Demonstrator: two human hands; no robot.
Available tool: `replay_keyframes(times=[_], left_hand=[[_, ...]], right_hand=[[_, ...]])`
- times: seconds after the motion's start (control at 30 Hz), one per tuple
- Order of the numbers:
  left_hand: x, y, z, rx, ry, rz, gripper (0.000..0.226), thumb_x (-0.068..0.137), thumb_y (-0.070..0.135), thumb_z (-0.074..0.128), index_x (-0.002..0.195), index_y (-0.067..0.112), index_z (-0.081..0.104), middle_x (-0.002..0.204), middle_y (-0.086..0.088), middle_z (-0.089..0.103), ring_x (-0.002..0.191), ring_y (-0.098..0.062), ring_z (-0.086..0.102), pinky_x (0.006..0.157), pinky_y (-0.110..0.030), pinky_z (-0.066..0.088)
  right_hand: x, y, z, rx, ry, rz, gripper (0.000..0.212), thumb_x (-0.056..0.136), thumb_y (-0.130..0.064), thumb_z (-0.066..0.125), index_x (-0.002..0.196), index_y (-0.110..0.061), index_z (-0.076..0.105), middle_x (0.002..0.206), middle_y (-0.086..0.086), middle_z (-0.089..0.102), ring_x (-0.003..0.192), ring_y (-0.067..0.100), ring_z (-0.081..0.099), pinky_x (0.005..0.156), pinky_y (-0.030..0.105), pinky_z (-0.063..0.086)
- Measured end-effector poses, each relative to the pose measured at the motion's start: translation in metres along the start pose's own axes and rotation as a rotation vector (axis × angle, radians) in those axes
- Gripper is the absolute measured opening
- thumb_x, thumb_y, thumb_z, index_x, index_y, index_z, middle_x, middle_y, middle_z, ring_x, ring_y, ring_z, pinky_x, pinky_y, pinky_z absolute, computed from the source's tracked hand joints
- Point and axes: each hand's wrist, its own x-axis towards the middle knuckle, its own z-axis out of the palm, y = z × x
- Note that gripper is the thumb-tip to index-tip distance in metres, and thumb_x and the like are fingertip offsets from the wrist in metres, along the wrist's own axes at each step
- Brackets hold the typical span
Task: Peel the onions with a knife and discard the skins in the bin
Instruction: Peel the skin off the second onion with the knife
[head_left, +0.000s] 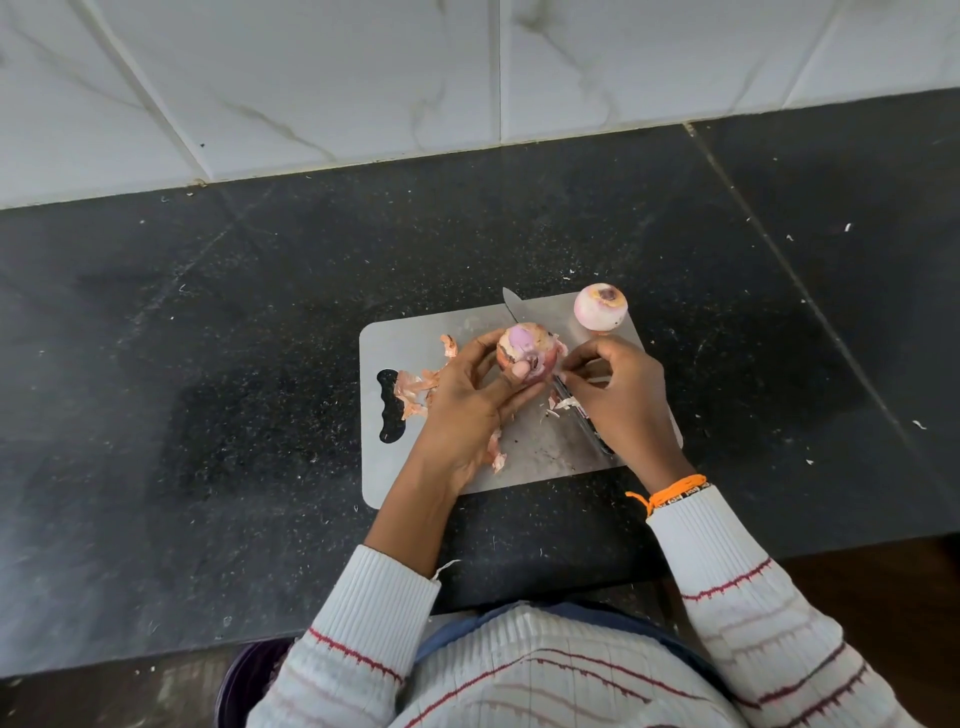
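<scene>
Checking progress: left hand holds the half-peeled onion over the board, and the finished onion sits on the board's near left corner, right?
Not quite. The head view shows the finished onion at the board's far right corner. The left hand does hold the half-peeled onion.

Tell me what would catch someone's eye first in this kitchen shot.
Two hands meet over a grey cutting board on the dark counter: the left hand grips a half-peeled onion, the right hand pinches its skin with a knife lying under it. A peeled onion sits at the board's far right corner, with onion skins scattered left.
</scene>
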Motion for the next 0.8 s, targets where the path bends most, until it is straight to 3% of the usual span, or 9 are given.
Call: replay_keyframes(times=[0.1,0.2,0.4,0.8], left_hand=[[0.0,0.0,-0.001,0.083,-0.018,0.064,0.036,0.082,-0.012,0.056,0.113,0.008,0.057,0.105,0.0,0.065,0.098,-0.017,0.065,0.082,-0.028,0.056],[0.0,0.0,-0.001,0.191,-0.004,0.096,0.041,0.079,-0.011,0.06,0.114,0.012,0.06,0.103,0.004,0.067,0.102,-0.019,0.063,0.091,-0.034,0.053],[0.0,0.0,-0.003,0.262,-0.011,0.097,0.043,0.079,-0.008,0.063,0.119,0.009,0.061,0.104,0.007,0.067,0.1,-0.014,0.064,0.09,-0.033,0.053],[0.001,0.0,-0.005,0.423,-0.056,0.158,0.044,0.078,-0.01,0.064,0.116,0.012,0.061,0.111,0.005,0.064,0.108,-0.015,0.06,0.097,-0.037,0.049]], right_hand=[[-0.002,-0.007,0.001,0.036,0.013,-0.037,0.014,0.085,-0.002,0.06,0.093,-0.012,0.067,0.091,-0.002,0.067,0.086,0.005,0.062,0.074,0.01,0.049],[-0.002,-0.017,0.0,0.161,0.11,-0.096,0.013,0.087,-0.005,0.057,0.096,-0.009,0.066,0.09,-0.003,0.067,0.087,0.009,0.065,0.073,0.025,0.056],[-0.003,-0.023,-0.003,0.17,0.125,-0.173,0.011,0.081,-0.013,0.069,0.09,-0.007,0.069,0.084,-0.003,0.068,0.081,0.006,0.066,0.072,0.016,0.054],[0.004,-0.014,-0.007,0.13,0.126,-0.22,0.006,0.077,-0.006,0.071,0.083,-0.004,0.07,0.079,0.005,0.069,0.076,0.01,0.066,0.068,0.021,0.057]])
